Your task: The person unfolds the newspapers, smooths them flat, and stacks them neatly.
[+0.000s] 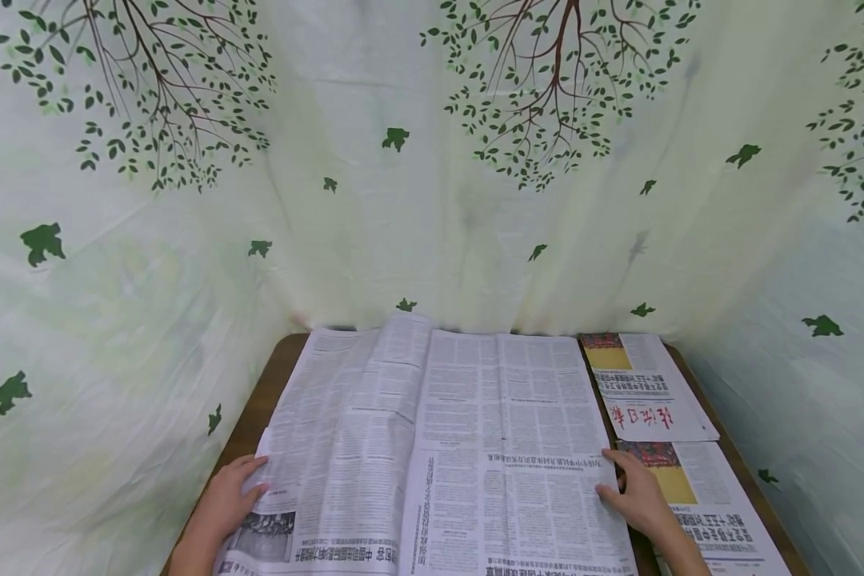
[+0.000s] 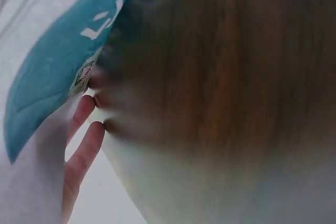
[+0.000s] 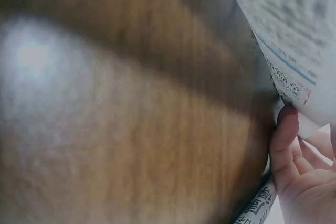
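A large newspaper (image 1: 446,416) lies spread open on the table, its print upside down in the head view. One raised fold runs down it left of the middle. My left hand (image 1: 225,496) holds the left edge, near a dark photo; in the left wrist view, fingers (image 2: 86,148) show by the paper's teal-printed underside (image 2: 52,56), tips close to the tabletop. Across from it, my right hand (image 1: 641,492) pinches the right edge between thumb and fingers. In the right wrist view, a finger (image 3: 286,135) meets the sheet's lifted edge (image 3: 294,72).
Two folded newspapers, a far one (image 1: 648,400) with red lettering and a nearer one (image 1: 720,488), lie along the table's right side. Brown wood (image 1: 262,400) shows at the left edge. A pale curtain (image 1: 475,200) with printed leaves and branches surrounds the table.
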### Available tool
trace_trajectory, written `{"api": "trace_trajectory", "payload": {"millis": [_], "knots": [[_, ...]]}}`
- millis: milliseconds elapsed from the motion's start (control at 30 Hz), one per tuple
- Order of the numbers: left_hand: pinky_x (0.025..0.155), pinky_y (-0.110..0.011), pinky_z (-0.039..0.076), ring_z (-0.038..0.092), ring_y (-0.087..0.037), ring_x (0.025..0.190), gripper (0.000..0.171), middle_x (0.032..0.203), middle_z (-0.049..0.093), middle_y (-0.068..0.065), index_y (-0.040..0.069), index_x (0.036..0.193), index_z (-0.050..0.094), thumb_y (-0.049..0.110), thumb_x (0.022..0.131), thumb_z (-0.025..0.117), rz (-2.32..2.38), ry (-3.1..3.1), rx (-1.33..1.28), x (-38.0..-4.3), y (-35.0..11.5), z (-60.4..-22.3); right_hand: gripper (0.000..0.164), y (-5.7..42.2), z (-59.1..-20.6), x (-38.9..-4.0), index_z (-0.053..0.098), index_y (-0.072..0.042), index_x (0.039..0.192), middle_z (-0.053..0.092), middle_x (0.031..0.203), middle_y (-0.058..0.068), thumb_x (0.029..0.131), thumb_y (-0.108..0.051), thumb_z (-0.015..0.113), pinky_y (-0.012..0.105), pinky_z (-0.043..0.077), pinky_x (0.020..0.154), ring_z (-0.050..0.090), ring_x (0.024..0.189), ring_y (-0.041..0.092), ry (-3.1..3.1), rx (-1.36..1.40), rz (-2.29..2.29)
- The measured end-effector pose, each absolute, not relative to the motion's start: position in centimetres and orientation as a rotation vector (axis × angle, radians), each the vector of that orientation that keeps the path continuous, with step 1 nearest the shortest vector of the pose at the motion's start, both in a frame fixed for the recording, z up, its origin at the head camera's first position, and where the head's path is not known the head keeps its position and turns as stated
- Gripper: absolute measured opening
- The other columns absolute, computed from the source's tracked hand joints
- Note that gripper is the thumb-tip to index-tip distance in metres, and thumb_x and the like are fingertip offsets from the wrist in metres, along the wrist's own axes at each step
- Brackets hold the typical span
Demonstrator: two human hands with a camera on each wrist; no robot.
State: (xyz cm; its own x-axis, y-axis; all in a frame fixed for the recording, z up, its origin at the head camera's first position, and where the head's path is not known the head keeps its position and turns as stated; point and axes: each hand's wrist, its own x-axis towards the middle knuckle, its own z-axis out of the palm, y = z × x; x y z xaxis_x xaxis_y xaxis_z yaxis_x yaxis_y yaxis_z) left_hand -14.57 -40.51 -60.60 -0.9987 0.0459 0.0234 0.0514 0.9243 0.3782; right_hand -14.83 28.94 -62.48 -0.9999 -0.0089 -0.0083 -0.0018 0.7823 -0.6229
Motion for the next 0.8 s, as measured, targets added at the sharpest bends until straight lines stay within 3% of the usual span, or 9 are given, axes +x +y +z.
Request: {"api": "trace_trajectory", "payload": {"millis": [133, 233, 333, 600, 800], "knots": [[0.104, -0.071, 0.040, 0.049, -0.058, 0.127, 0.054, 0.141, 0.052, -0.036, -0.010, 0.137, 0.057, 0.011, 0.091, 0.073, -0.600, -3.126, -0.039, -14.8, -41.4, -60.9, 0.066, 29.2, -62.6, -15.0, 0.056, 0.007, 0.141, 0.059, 0.136, 0.027, 0.083, -0.012, 0.083, 0.028, 0.048, 0.062, 0.056, 0.072, 0.013, 2.985, -0.061, -1.006], [0.103, -0.071, 0.040, 0.049, -0.058, 0.127, 0.055, 0.141, 0.052, -0.036, -0.011, 0.137, 0.057, 0.012, 0.090, 0.074, -0.630, -3.109, -0.087, -14.6, -42.0, -61.0, 0.065, 29.3, -62.5, -15.0, 0.055, 0.008, 0.141, 0.057, 0.138, 0.030, 0.085, -0.013, 0.082, 0.045, 0.056, 0.083, 0.067, 0.098, 0.036, 3.006, -0.105, -0.952], [0.101, -0.070, 0.041, 0.049, -0.059, 0.126, 0.059, 0.140, 0.053, -0.036, -0.012, 0.136, 0.058, 0.016, 0.088, 0.078, -0.662, -3.067, -0.154, -14.4, -42.5, -60.9, 0.066, 29.5, -62.2, -15.1, 0.054, 0.009, 0.142, 0.054, 0.140, 0.033, 0.086, -0.013, 0.080, 0.062, 0.049, 0.100, 0.056, 0.124, 0.053, 3.009, -0.126, -0.901], [0.101, -0.071, 0.040, 0.042, -0.063, 0.129, 0.086, 0.145, 0.044, -0.040, -0.018, 0.143, 0.045, 0.038, 0.086, 0.079, -0.654, -3.112, -0.092, -14.4, -43.9, -60.6, 0.068, 29.8, -61.7, -15.4, 0.050, 0.012, 0.143, 0.050, 0.143, 0.035, 0.087, -0.013, 0.079, 0.064, 0.046, 0.102, 0.052, 0.128, 0.055, 2.973, -0.101, -0.861], [0.102, -0.072, 0.038, 0.041, -0.063, 0.128, 0.094, 0.145, 0.042, -0.040, -0.020, 0.144, 0.042, 0.041, 0.083, 0.081, -0.652, -3.115, -0.061, -14.2, -45.0, -61.0, 0.067, 30.2, -62.1, -15.4, 0.049, 0.014, 0.143, 0.050, 0.142, 0.035, 0.086, -0.008, 0.078, 0.065, 0.046, 0.103, 0.052, 0.128, 0.056, 2.987, -0.119, -0.861]]}}
